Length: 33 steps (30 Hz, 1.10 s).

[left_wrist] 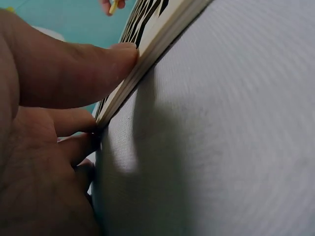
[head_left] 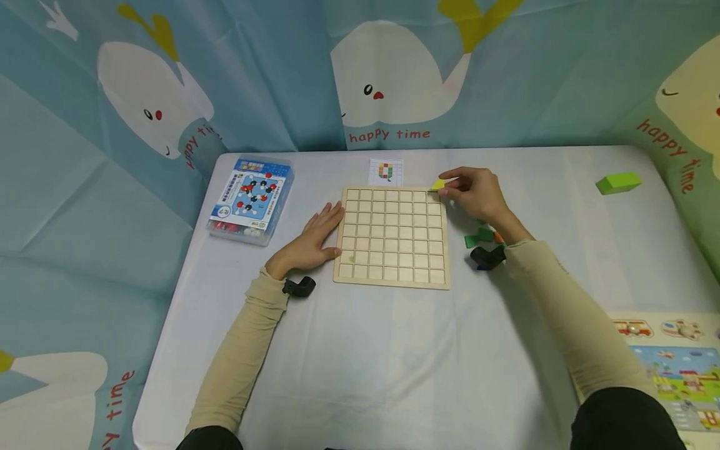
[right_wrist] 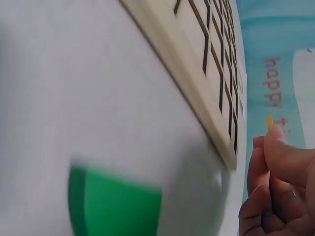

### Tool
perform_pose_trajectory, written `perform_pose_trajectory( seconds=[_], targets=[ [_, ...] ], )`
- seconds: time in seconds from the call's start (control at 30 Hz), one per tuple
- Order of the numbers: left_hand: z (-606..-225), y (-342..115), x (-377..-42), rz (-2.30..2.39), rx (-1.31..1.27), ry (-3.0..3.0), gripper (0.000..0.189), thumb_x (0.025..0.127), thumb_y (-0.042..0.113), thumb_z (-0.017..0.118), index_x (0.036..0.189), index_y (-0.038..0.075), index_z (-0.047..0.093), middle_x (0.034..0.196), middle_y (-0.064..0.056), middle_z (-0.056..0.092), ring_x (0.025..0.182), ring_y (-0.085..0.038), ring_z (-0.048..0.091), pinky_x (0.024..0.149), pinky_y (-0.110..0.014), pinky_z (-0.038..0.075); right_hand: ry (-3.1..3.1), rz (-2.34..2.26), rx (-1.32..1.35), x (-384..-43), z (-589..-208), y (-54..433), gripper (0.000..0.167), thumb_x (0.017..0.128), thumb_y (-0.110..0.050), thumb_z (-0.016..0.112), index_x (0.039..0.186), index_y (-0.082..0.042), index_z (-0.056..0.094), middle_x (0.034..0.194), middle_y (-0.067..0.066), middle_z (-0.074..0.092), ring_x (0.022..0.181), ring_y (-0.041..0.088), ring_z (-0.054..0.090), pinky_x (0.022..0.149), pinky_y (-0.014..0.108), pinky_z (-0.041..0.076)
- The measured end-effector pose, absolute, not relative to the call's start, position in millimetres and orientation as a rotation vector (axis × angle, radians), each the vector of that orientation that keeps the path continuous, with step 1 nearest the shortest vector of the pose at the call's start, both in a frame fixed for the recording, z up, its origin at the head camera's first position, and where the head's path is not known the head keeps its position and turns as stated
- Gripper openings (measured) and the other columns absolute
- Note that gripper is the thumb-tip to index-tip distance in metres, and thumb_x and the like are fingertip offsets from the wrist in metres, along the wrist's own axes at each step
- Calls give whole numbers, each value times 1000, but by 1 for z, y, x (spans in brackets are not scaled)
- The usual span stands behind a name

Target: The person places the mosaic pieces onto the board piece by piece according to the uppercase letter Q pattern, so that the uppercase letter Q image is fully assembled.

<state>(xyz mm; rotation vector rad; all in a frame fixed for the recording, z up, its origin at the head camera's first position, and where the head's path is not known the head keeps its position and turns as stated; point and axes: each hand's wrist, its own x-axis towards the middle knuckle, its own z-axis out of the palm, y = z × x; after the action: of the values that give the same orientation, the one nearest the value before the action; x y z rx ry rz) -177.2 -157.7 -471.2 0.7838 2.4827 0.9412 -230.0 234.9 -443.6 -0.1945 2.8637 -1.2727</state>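
A wooden grid board (head_left: 392, 285) lies flat on the white table, its square cells bare. My left hand (head_left: 308, 242) rests at the board's left edge with fingers extended; in the left wrist view the thumb (left_wrist: 83, 73) touches the rim. Over the board's far right corner, my right hand (head_left: 477, 192) pinches a small yellow piece (head_left: 437, 185) between thumb and fingers. The yellow piece (right_wrist: 269, 121) also shows at the fingertips in the right wrist view. Green pieces (head_left: 478, 237) lie right of the board, partly hidden under the right wrist. A small card with a coloured pattern (head_left: 385, 172) lies behind the board.
A clear plastic box (head_left: 250, 200) with a molecule picture stands at the back left. A light green block (head_left: 619, 182) sits at the far right. A picture puzzle board (head_left: 669, 350) lies at the lower right, partly behind the right sleeve. A blue curtain (head_left: 270, 75) hangs behind the table.
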Motion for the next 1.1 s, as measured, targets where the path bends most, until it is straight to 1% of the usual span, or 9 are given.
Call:
perform_pose_trajectory(
  seconds=[0.13, 0.33, 0.4, 0.53, 0.63, 0.8, 0.9, 1.1],
  targets=[
    [-471, -157, -176, 948, 784, 2478, 90, 100, 17, 66, 169, 0, 11, 180, -15, 3, 167, -34, -5, 136, -51, -6, 2809, -1316, -233, -231, -448, 221, 31, 98, -14, 77, 127, -3, 75, 107, 25, 78, 79, -3, 65, 67, 10, 49],
    [-473, -156, -177, 969, 785, 2480, 91, 100, 16, 68, 169, 0, 12, 180, -15, 4, 167, -33, -5, 136, -51, -5, 2760, -1339, -295, -233, -453, 199, 30, 98, -15, 77, 125, -3, 75, 107, 22, 78, 85, 11, 70, 70, 10, 49],
    [-473, -156, -178, 979, 779, 2479, 91, 99, 15, 69, 169, 1, 13, 180, -14, 4, 167, -32, -5, 136, -50, -6, 2752, -1351, -329, -234, -454, 192, 28, 98, -13, 77, 124, -2, 76, 105, 21, 78, 85, 12, 70, 70, 11, 49],
    [-473, -155, -178, 992, 758, 2475, 93, 97, 12, 71, 170, 2, 14, 180, -13, 4, 167, -30, -5, 136, -49, -6, 2746, -1371, -410, -234, -455, 181, 25, 97, -10, 77, 121, -2, 76, 101, 19, 77, 79, 10, 67, 68, 13, 48],
    [-474, -156, -178, 997, 752, 2476, 94, 97, 12, 72, 170, 2, 15, 180, -12, 5, 168, -30, -5, 136, -49, -6, 2746, -1369, -461, -235, -457, 173, 23, 97, -9, 76, 119, -1, 77, 99, 18, 76, 78, 12, 66, 67, 15, 48],
    [-475, -157, -179, 1007, 756, 2480, 93, 96, 12, 73, 169, 1, 17, 180, -13, 6, 168, -30, -4, 136, -49, -5, 2731, -1348, -542, -237, -460, 162, 25, 97, -10, 77, 120, 1, 76, 101, 21, 75, 83, 25, 70, 71, 16, 49],
    [-476, -158, -179, 1007, 750, 2483, 92, 97, 11, 73, 169, 1, 17, 180, -12, 6, 168, -30, -4, 136, -49, -4, 2715, -1328, -576, -237, -461, 154, 27, 97, -11, 78, 121, 1, 76, 103, 21, 75, 88, 30, 71, 75, 18, 49],
    [-478, -159, -180, 999, 744, 2488, 91, 97, 10, 72, 169, 1, 18, 180, -11, 6, 168, -29, -4, 136, -47, -5, 2679, -1299, -595, -238, -464, 143, 28, 95, -13, 80, 119, 1, 77, 102, 18, 75, 88, 28, 70, 76, 21, 50]
  ],
)
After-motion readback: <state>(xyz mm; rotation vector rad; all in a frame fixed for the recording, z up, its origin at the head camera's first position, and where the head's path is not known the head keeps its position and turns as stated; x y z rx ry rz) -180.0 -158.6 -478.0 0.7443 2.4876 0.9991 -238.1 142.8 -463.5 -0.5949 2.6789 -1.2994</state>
